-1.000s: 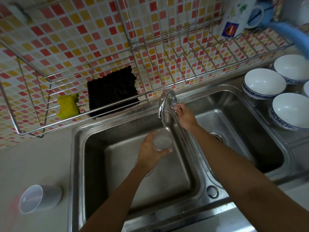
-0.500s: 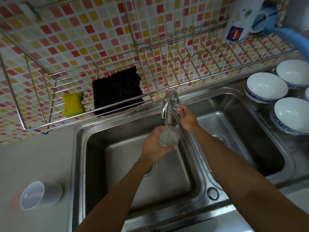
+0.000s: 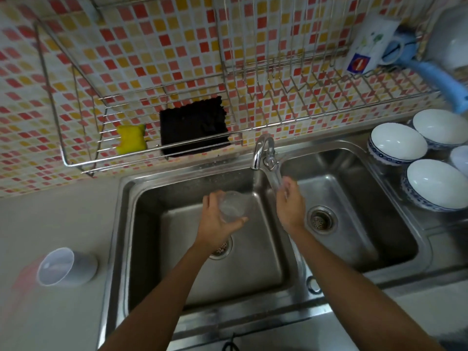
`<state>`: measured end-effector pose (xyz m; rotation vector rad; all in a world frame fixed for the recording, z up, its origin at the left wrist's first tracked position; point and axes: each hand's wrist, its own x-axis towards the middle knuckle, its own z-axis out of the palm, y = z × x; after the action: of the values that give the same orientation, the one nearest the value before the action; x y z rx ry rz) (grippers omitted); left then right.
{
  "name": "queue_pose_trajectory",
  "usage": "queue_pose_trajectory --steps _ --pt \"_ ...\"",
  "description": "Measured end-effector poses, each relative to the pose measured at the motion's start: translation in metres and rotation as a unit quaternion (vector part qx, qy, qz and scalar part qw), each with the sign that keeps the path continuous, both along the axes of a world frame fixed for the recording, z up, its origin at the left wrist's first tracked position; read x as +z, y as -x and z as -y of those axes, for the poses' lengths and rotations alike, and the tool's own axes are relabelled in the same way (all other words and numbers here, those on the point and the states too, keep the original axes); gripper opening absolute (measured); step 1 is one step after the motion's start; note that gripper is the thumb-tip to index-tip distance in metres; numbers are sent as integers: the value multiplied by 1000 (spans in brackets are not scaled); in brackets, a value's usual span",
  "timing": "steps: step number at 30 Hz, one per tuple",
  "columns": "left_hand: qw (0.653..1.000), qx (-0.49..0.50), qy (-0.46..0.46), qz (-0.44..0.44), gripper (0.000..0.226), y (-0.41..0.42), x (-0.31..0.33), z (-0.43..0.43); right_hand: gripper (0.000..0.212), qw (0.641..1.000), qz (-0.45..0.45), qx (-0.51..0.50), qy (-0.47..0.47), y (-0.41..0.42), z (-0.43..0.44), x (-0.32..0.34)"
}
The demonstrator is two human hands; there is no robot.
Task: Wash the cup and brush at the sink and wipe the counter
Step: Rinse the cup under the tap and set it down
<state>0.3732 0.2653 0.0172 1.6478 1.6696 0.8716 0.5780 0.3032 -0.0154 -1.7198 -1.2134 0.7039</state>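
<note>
Left hand (image 3: 216, 225) grips clear cup (image 3: 231, 205) over left basin (image 3: 174, 239); right hand (image 3: 288, 206) at faucet lever (image 3: 274, 174).
White cup (image 3: 66, 266) lies on its side on counter (image 3: 50, 211), near the sink's left rim. Clear cup is see-through and wet-looking, mouth roughly up, fingers wrapped round its wall. It is held above the drain (image 3: 220, 247), just left of the spout (image 3: 259, 150), with open basin room on all sides. Right hand sits over the divider between basins, fingertips at the lever tip; blurred, so its grip cannot be told. Right basin (image 3: 367, 224) has bowls (image 3: 397, 144) crowding its right rim.
</note>
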Motion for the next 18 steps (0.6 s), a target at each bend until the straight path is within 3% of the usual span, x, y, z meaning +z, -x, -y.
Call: queue_pose_trajectory --steps 4,10,13,18 --pt "996 -13 51 -71 85 33 -9 41 32 989 70 123 36 23 83 -29" --pt "965 -46 119 -228 79 59 -26 89 48 919 205 299 154 44 149 -66" --pt "937 -68 138 -315 79 62 -35 103 48 885 300 327 144 48 155 -73" --pt "897 -88 113 -418 78 59 -44 113 51 863 351 337 134 50 151 -75"
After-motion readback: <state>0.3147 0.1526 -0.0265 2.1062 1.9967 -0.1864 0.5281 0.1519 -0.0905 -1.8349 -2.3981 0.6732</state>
